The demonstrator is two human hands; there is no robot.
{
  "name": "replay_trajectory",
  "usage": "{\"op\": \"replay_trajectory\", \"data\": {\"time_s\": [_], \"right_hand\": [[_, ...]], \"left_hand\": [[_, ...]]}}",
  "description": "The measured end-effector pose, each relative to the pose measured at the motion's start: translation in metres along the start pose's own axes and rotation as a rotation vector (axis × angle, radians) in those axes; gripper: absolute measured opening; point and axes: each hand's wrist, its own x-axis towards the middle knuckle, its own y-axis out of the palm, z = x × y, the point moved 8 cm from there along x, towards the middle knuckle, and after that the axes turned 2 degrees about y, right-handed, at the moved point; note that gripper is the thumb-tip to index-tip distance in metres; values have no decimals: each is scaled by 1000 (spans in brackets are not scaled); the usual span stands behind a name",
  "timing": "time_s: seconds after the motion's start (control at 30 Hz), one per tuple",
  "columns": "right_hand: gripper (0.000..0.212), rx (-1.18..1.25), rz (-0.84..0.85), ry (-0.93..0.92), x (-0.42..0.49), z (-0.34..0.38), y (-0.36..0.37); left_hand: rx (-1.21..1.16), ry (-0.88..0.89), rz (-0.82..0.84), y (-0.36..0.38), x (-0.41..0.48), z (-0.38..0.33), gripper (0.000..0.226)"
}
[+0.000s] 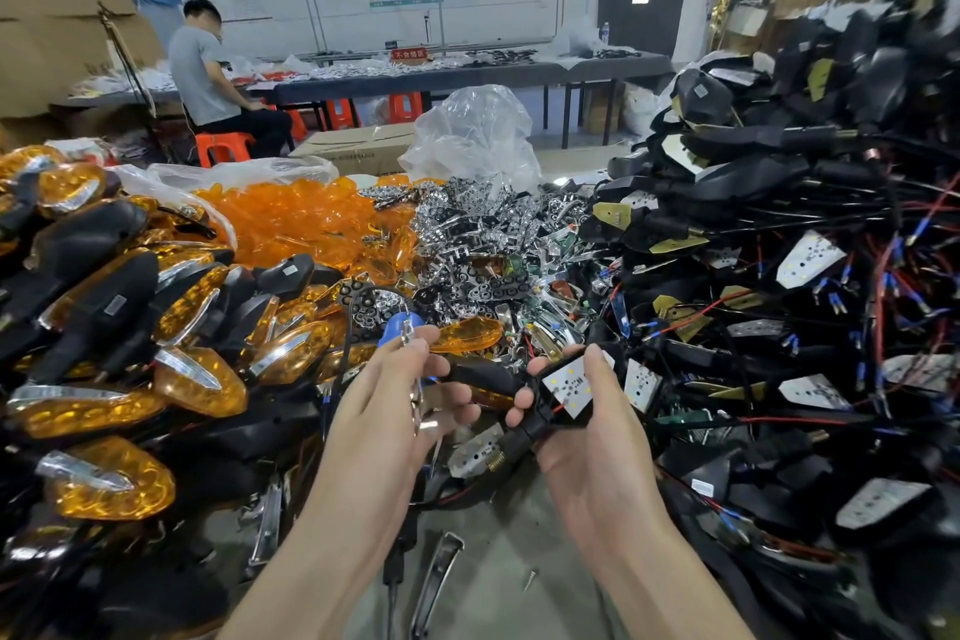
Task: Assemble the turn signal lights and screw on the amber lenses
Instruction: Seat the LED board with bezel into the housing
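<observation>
My right hand [582, 411] grips a black turn signal housing [558, 408] with a white LED board facing up; its stalk points down-left, ending in a brass thread. My left hand [410, 390] holds a thin chrome reflector strip [415, 398] on edge between thumb and fingers, just left of the housing. A loose amber lens [470, 334] lies right behind my left hand. A blue-handled screwdriver [397, 327] stands behind my left thumb.
Finished amber-lensed signals [114, 327] are heaped at left, loose amber lenses [301, 224] and chrome reflectors [467, 244] in the middle, black wired housings [779, 234] at right. A screw [530, 578] and chrome strips lie on the grey surface. A person sits at a far table.
</observation>
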Motion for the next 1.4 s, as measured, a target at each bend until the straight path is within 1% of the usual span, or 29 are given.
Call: {"op": "replay_trajectory", "data": {"time_s": [0.07,0.13,0.2,0.27,0.33,0.43,0.57,0.73,0.83,0.9,0.93,1.1,1.13,1.17,1.2,1.3,1.37,1.4], "right_hand": [[24,2,6,0,1,-1,1],[24,7,7,4,1,-1,0],[25,13,3,7,1,-1,0],[25,11,8,6,1,-1,1],[24,1,9,2,0,-1,2],[24,-8,-2,-15,0,0,1],[22,-35,21,-15,-5,-2,2],[19,-45,8,-49,-6,0,3],[22,-100,20,-81,-7,0,3],[19,-151,41,-105,-9,1,5],[22,-176,39,-119,-11,2,5],[73,-311,16,-173,-14,5,7],[80,-329,34,-176,-14,5,8],[81,-343,51,-183,-15,4,9],[74,-368,60,-198,-15,5,9],[34,-455,67,-254,-16,9,11],[11,-449,73,-243,-18,8,15],[9,-442,73,-233,-19,8,16]], "left_hand": [[23,-37,10,0,3,6,29],[138,-24,64,3,5,9,36],[328,57,127,8,1,8,40],[484,176,207,13,-8,4,36],[529,250,301,21,-20,-2,30],[496,322,385,28,-31,-7,35],[472,363,401,33,-39,-9,36],[577,369,365,34,-41,-5,30],[617,388,353,33,-42,-3,32],[663,411,358,33,-43,-3,32],[685,421,359,34,-43,-4,31],[754,454,341,34,-42,-5,33],[776,458,337,35,-42,-5,32],[807,467,331,37,-43,-7,32],[842,482,321,39,-44,-9,34],[918,515,281,44,-45,-13,35],[956,519,249,48,-46,-13,39],[972,525,236,51,-46,-13,44]]}}
